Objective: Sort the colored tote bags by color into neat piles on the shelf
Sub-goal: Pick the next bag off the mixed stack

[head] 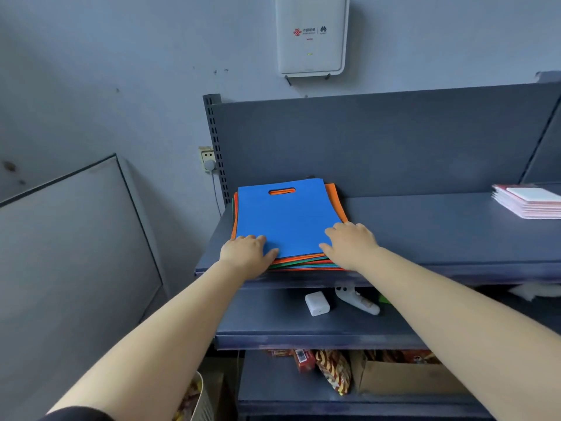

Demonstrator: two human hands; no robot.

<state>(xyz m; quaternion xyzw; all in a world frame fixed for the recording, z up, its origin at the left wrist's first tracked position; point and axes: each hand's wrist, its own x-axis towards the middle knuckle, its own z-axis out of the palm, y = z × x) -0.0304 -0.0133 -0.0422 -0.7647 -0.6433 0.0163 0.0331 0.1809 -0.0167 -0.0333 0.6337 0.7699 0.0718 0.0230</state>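
The tote bags [285, 220] lay in one mixed stack at the left end of the upper shelf [425, 226], with a blue bag [282, 214] on top and orange, green and red edges fanning out beneath it along the front and sides. No separate colour piles showed anywhere on the shelf, so the sorting seemed to be at its very start, with the step in hand the taking up of the top bag.

Both arms reached forward to the stack's near edge. The left hand [246, 253] rested on the blue bag's near left corner, fingers bent over the top of the fabric and the thumb lying along the front edge. The right hand [349, 243] sat at the near right corner, palm down, fingers lightly bent on the bag. Whether either hand had actually pinched the bag or only pressed on it could not be told.

The next move would likely call for peeling the blue bag alone off the orange one under it, since the thin sheets could cling and come up together, then laying it flat on the bare shelf to the right, short of the booklets [528, 202] at the far right end.
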